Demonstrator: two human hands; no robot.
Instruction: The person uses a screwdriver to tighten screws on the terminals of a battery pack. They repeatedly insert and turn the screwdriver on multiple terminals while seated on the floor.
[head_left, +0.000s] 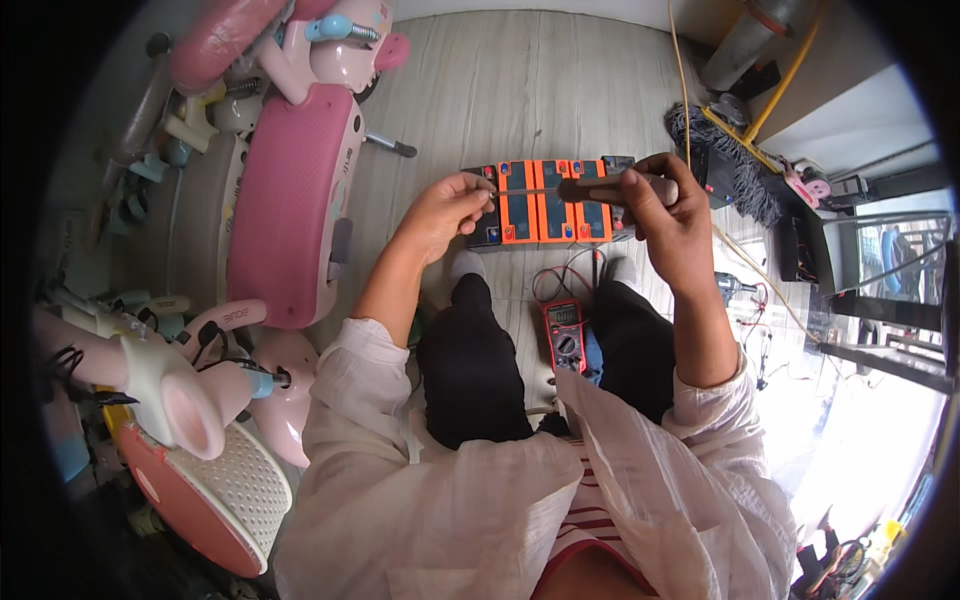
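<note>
My right hand grips the thick brown handle of a screwdriver, its thin shaft pointing left. At the far end of the shaft, the fingertips of my left hand are pinched on a small metal part, too small to identify. Both hands are raised above a row of batteries on the floor. Several in the middle, such as one orange-and-dark battery, have orange casings with red and blue terminals. A dark battery is at the left end, partly hidden by my left hand.
A red multimeter with coiled test leads lies between my feet. Pink children's ride-on scooters crowd the left side. At right are a grey mop head, another dark battery, a power drill and a glass-fronted case.
</note>
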